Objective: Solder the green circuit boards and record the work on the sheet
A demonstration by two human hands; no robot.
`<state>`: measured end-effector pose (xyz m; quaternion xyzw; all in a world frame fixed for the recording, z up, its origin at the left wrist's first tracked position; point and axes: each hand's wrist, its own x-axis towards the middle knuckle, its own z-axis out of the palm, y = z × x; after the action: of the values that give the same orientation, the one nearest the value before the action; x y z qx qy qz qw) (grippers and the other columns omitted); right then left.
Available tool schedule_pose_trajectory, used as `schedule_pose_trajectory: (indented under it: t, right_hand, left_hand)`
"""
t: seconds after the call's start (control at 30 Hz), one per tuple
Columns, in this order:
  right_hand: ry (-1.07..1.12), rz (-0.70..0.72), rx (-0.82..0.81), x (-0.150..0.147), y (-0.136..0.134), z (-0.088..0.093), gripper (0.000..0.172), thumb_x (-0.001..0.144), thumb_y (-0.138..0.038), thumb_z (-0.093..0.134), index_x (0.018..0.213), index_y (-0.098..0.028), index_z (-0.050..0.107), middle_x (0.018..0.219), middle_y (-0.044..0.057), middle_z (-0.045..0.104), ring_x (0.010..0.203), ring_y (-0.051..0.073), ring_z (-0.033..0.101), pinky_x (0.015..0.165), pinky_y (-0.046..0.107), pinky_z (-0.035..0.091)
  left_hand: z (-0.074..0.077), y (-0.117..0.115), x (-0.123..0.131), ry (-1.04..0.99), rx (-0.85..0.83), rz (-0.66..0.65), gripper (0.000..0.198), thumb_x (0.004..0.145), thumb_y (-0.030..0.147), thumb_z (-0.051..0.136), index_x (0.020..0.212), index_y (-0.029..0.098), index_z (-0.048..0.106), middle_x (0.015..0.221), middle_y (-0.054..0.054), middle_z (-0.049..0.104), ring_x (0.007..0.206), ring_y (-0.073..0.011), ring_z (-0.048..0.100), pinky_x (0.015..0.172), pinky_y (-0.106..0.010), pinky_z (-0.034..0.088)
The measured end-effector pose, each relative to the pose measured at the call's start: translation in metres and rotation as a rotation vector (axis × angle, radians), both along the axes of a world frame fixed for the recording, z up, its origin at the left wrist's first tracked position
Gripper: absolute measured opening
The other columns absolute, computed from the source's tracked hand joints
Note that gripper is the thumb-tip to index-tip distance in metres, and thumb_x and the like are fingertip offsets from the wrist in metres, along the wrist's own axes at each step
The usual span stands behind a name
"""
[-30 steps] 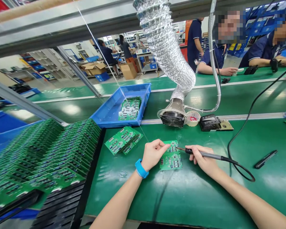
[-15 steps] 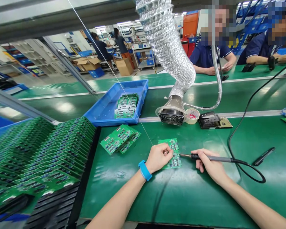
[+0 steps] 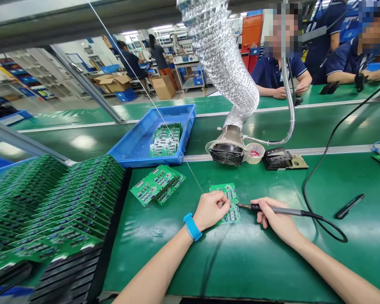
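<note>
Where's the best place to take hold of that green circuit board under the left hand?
Probably by its far edge, coming from the far side: the circuit board lies flat on the mat, the left hand covers its left side, and the soldering iron points in from the right.

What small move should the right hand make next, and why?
Probably ease the tip of the soldering iron slightly onto the green circuit board: the right hand holds the tip right at the board's edge, and the left hand already rests on the board, steadying it.
</note>
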<state>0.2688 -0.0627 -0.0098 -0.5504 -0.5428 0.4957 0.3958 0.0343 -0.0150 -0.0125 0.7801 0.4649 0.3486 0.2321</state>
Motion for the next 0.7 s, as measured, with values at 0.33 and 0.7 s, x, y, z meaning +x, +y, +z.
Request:
schedule_pose_trajectory:
  t: [0.33, 0.7]
  right_hand:
    - [-0.012, -0.001, 0.008, -0.0001, 0.0015, 0.0014, 0.052, 0.096, -0.059, 0.048, 0.102, -0.013, 0.072, 0.059, 0.002, 0.065, 0.043, 0.013, 0.056, 0.046, 0.024, 0.045]
    - [0.032, -0.018, 0.002, 0.0019, 0.0029, 0.0005, 0.05, 0.095, -0.057, 0.049, 0.098, -0.013, 0.072, 0.053, 0.0, 0.062, 0.038, 0.011, 0.05, 0.042, 0.022, 0.04]
  left_hand:
    - [0.0015, -0.0002, -0.0002, -0.016, -0.006, -0.009, 0.024, 0.082, 0.02, 0.058, 0.059, 0.018, 0.052, 0.053, 0.005, 0.045, 0.052, -0.0088, 0.042, 0.058, -0.023, 0.034]
    - [-0.0005, -0.0026, 0.0, 0.019, -0.008, -0.081, 0.024, 0.082, 0.018, 0.059, 0.059, 0.018, 0.051, 0.054, 0.005, 0.046, 0.053, -0.0085, 0.043, 0.056, -0.022, 0.032]
